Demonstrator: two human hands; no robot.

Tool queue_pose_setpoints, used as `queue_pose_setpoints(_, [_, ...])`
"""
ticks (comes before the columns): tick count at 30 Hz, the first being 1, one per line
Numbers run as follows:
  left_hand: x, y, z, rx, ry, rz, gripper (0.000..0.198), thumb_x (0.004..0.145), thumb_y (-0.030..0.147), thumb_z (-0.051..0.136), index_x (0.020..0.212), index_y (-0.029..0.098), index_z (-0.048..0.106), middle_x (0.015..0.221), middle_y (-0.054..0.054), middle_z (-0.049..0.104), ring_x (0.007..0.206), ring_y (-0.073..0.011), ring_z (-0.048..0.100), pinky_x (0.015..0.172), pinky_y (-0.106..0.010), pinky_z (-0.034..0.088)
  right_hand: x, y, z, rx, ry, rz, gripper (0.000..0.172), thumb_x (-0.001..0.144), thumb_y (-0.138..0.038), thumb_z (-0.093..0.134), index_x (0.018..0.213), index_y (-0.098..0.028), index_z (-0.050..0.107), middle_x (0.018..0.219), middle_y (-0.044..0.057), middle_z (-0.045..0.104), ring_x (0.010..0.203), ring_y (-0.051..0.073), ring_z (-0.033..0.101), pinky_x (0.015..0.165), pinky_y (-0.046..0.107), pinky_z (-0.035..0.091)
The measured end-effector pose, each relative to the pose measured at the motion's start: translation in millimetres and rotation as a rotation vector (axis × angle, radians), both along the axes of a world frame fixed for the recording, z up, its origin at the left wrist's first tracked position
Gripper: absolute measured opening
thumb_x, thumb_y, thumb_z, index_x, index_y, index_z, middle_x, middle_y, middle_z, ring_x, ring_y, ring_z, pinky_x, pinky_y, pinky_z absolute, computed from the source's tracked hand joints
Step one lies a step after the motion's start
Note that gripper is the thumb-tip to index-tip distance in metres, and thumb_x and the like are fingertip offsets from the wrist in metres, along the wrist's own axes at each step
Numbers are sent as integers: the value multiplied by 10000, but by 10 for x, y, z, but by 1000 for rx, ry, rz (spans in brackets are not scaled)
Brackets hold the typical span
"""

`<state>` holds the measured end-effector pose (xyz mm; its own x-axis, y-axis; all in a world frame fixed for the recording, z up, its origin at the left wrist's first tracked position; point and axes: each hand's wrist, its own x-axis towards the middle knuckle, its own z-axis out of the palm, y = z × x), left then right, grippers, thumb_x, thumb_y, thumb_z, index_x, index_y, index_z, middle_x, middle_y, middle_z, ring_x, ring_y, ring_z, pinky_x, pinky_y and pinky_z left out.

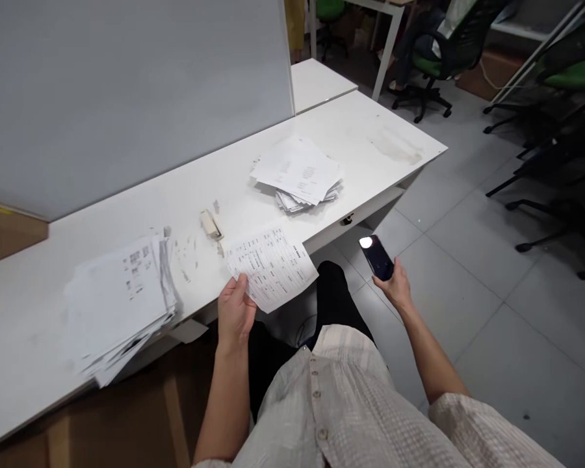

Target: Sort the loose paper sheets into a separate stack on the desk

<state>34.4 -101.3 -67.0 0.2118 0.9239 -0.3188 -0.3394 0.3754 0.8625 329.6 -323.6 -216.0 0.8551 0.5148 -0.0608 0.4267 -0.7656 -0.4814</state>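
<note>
My left hand [236, 307] pinches the near left corner of a printed paper sheet [273, 266], thumb on top. The sheet lies partly over the desk's front edge, and its right side sticks out past it. Off to the right, above the floor, my right hand [394, 284] is closed round the lower end of a dark smartphone [376, 258]; a bright light reflects at its top. A messy stack of papers [121, 286] sits left of my left hand, overhanging the front edge. Farther back lies a second paper pile [299, 170], loosely fanned.
A small beige block-like object [210, 225] rests on the white desk [214, 185] between the piles. Behind stands a grey partition [136, 84]. A cardboard box [10, 234] is at far left. Office chairs [426, 71] and a seated person's legs [409, 55] are beyond the desk.
</note>
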Motion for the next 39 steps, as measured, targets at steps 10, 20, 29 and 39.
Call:
queue_pose_setpoints(10, [-41, -7, 123, 18, -32, -30, 353, 697, 343, 736, 990, 157, 671, 983, -85, 706, 931, -190, 657, 868, -310, 522, 427, 642, 139, 10, -79, 26, 930, 657, -482, 635, 1420, -132, 235, 1212, 192, 469, 1079, 304, 482, 862, 386, 412])
queue_pose_setpoints(20, [-283, 4, 192, -50, -26, 47, 353, 657, 342, 764, 950, 162, 682, 956, -81, 712, 914, -203, 662, 809, -299, 544, 704, 1616, -80, 29, 1, -191, 875, 642, -502, 652, 1349, -96, 335, 1091, 209, 556, 997, 327, 556, 855, 409, 420])
queue_pose_setpoints(29, [-380, -66, 139, -68, -3, 103, 387, 666, 334, 757, 1012, 178, 678, 1000, -87, 705, 951, -225, 656, 817, -317, 550, 1212, 1873, -187, -30, 36, -223, 785, 610, -455, 692, 1267, -119, 425, 1116, 216, 535, 1019, 341, 543, 861, 450, 420])
queue_pose_setpoints(39, [25, -196, 133, -129, 75, 7, 432, 679, 358, 741, 1069, 187, 666, 1003, -100, 705, 962, -258, 652, 788, -356, 563, 1556, 1763, -605, 50, 13, -27, 847, 657, -475, 651, 1360, -128, 332, 1232, 196, 489, 1114, 320, 476, 913, 436, 386])
